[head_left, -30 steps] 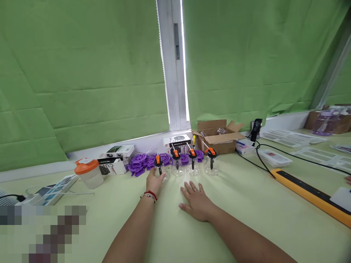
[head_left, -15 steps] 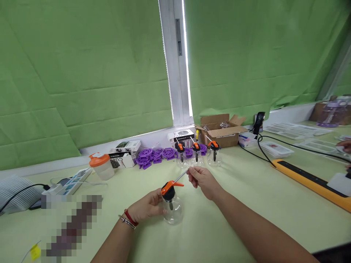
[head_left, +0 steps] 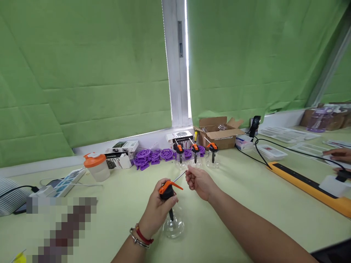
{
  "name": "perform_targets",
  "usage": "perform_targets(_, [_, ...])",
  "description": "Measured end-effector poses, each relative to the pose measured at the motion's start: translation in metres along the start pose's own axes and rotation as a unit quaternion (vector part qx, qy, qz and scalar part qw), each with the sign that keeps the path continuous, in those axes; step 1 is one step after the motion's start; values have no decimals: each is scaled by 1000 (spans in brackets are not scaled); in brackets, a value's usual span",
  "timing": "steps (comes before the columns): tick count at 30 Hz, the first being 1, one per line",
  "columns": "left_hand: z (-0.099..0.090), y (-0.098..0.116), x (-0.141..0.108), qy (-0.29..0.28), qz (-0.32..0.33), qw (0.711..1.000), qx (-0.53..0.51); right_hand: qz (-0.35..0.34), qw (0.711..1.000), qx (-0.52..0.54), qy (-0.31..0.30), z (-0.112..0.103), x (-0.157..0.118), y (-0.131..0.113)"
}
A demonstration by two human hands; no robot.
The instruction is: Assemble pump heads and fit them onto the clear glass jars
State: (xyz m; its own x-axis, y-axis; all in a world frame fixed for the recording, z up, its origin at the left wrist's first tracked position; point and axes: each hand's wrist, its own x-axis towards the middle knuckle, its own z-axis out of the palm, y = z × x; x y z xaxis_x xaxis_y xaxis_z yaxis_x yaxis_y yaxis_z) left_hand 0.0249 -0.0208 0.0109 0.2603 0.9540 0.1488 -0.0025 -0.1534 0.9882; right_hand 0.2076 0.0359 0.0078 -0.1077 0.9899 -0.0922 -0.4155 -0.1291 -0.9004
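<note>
My left hand [head_left: 160, 206] is wrapped round the black and orange lid [head_left: 166, 191] of a round glass bottle [head_left: 174, 227], whose base is low in the middle of the view. A black tube hangs inside the bottle. From the lid a thin metal spout [head_left: 180, 175] slants up to the right. My right hand [head_left: 197, 180] pinches the far end of this spout. Behind the hands stand three similar bottles with orange and black lids, the rightmost one [head_left: 213, 157] a little apart from the others.
Purple plastic parts [head_left: 148, 157] lie beside white and black boxes [head_left: 120, 159]. An open carton [head_left: 219, 138] stands at the back. On the left are an orange-lidded cup [head_left: 98, 168] and a power strip [head_left: 70, 181]; an orange strip [head_left: 307, 186] and another person's hand [head_left: 338, 155] are at right.
My left hand has moved from the side of the bottle up round its lid. My right hand stays at the spout's end. The view has shifted slightly.
</note>
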Motion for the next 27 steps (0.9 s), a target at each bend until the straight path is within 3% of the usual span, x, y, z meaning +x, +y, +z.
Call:
perform_targets(5, [-21,8,-2,-19,-15,997,-77,69,996,-55,-22,10,11,1])
perform_targets(11, [-28,9,-1,21,-49,996,-66,123,990,-68,-31,16,15,14])
perform_targets(16, [-32,3,4,6,-99,989,-106,86,995,-43,-41,9,18,25])
perform_targets(22, [-37,-4,11,37,-203,959,-195,2,996,-37,-83,1,24,35])
perform_targets(27, [-43,-13,16,52,-242,940,-235,44,995,-37,-82,-2,29,39])
